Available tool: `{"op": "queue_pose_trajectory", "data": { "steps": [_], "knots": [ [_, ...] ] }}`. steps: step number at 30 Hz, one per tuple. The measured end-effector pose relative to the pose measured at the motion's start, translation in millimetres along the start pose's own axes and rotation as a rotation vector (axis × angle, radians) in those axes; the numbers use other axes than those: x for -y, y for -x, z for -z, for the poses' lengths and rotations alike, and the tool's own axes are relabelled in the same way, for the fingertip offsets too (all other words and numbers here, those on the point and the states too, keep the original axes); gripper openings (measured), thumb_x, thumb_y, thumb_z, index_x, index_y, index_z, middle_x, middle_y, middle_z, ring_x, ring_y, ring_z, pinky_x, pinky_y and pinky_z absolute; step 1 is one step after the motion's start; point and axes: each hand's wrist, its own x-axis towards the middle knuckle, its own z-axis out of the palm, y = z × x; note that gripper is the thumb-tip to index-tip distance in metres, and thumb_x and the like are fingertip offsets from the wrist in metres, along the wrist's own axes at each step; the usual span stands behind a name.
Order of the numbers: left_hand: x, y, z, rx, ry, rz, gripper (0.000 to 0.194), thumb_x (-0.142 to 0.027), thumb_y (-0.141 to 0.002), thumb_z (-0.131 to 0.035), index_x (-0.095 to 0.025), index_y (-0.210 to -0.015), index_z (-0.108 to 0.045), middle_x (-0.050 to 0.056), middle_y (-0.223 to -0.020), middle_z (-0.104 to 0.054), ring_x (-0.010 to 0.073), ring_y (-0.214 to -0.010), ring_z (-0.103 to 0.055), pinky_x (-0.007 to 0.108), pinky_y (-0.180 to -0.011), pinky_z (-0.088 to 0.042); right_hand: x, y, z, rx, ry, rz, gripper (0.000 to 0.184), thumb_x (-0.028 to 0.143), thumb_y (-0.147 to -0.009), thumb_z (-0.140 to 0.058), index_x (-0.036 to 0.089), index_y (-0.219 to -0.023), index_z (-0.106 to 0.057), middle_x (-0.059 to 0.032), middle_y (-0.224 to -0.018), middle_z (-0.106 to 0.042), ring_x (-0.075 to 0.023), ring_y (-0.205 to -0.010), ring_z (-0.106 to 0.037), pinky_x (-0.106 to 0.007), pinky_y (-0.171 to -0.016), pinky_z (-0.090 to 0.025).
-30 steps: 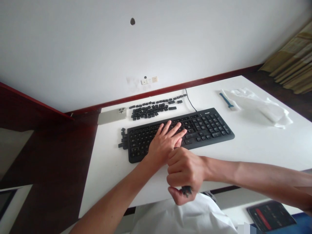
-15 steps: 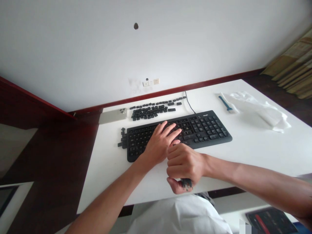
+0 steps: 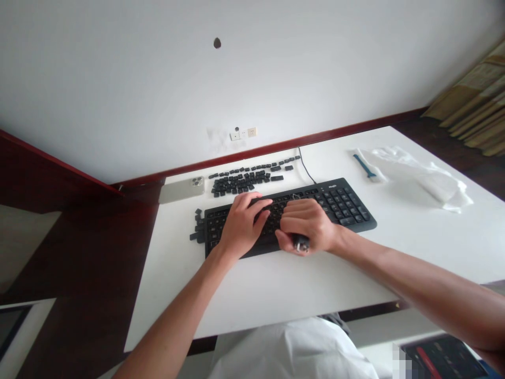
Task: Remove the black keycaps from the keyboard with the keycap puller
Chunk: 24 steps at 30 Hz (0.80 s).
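Keyboard (image 3: 272,223) crosswise, perhaps slightly aslant.

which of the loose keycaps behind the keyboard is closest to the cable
The keycap at the right end of the back row: it lies beside the cable, while the other loose keycaps lie farther left.

A right hand (image 3: 305,221) grips a dark tool (image 3: 301,242) over a keyboard (image 3: 344,204)
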Motion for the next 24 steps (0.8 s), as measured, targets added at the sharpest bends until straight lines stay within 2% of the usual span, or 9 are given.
{"op": "queue_pose_trajectory", "data": {
  "steps": [4,7,10,13,17,21,24],
  "knots": [
    [12,-6,20.1,-0.084,0.041,0.026,0.021,-0.023,-0.103,-0.06,-0.025,-0.118,-0.074,0.006,-0.117,-0.067,0.0244,-0.116,-0.06,0.044,-0.104,-0.053,-27,4,13,-0.026,0.05,-0.194,0.036,0.018,-0.089,-0.058,0.025,-0.062,-0.034,0.0047,-0.052,-0.04,-0.0123,-0.047,-0.036,-0.029,-0.051,-0.032],
    [14,-8,27.8,-0.043,0.059,-0.01,0.018,-0.024,-0.099,-0.068,-0.025,-0.115,-0.075,0.005,-0.107,-0.068,0.023,-0.107,-0.063,0.041,-0.098,-0.055,-41,8,18,-0.077,0.095,-0.342,0.034,0.019,-0.088,-0.056,0.022,-0.06,-0.038,0.0046,-0.052,-0.042,-0.0101,-0.048,-0.037,-0.026,-0.05,-0.032],
    [13,-6,23.3,0.024,0.062,-0.045,0.021,-0.026,-0.095,-0.074,-0.024,-0.117,-0.076,0.005,-0.107,-0.069,0.0227,-0.103,-0.064,0.041,-0.097,-0.056,-48,10,19,-0.114,0.12,-0.436,0.031,0.019,-0.089,-0.056,0.02,-0.06,-0.043,0.0048,-0.053,-0.045,-0.0086,-0.049,-0.038,-0.024,-0.052,-0.033],
    [10,-2,12.1,0.088,0.038,-0.077,0.023,-0.026,-0.094,-0.077,-0.024,-0.117,-0.077,0.005,-0.106,-0.072,0.0239,-0.104,-0.064,0.043,-0.097,-0.057,-50,11,19,-0.115,0.126,-0.468,0.031,0.02,-0.089,-0.057,0.02,-0.06,-0.044,0.005,-0.053,-0.045,-0.0083,-0.05,-0.038,-0.024,-0.052,-0.033],
    [8,0,2.6,0.106,0.05,-0.056,0.018,-0.02,-0.094,-0.075,-0.024,-0.111,-0.077,0.004,-0.105,-0.074,0.0237,-0.102,-0.065,0.042,-0.094,-0.058,-46,9,17,-0.093,0.104,-0.465,0.031,0.021,-0.088,-0.057,0.02,-0.06,-0.044,0.005,-0.053,-0.046,-0.0087,-0.05,-0.038,-0.024,-0.052,-0.033],
    [7,-1,4.7,0.103,0.107,-0.039,0.017,-0.013,-0.091,-0.074,-0.024,-0.105,-0.075,0.003,-0.105,-0.075,0.0228,-0.103,-0.067,0.041,-0.093,-0.058,-41,8,13,-0.072,0.062,-0.447,0.032,0.021,-0.088,-0.057,0.02,-0.06,-0.043,0.0051,-0.054,-0.045,-0.0086,-0.05,-0.04,-0.023,-0.053,-0.034],
    [11,-4,9.9,0.058,0.092,-0.019,0.018,-0.01,-0.09,-0.073,-0.023,-0.102,-0.074,0.002,-0.104,-0.076,0.0225,-0.102,-0.068,0.041,-0.095,-0.058,-39,7,11,-0.065,0.058,-0.426,0.033,0.021,-0.089,-0.057,0.021,-0.06,-0.042,0.0051,-0.054,-0.044,-0.0085,-0.049,-0.039,-0.023,-0.052,-0.034]
  ]
}}
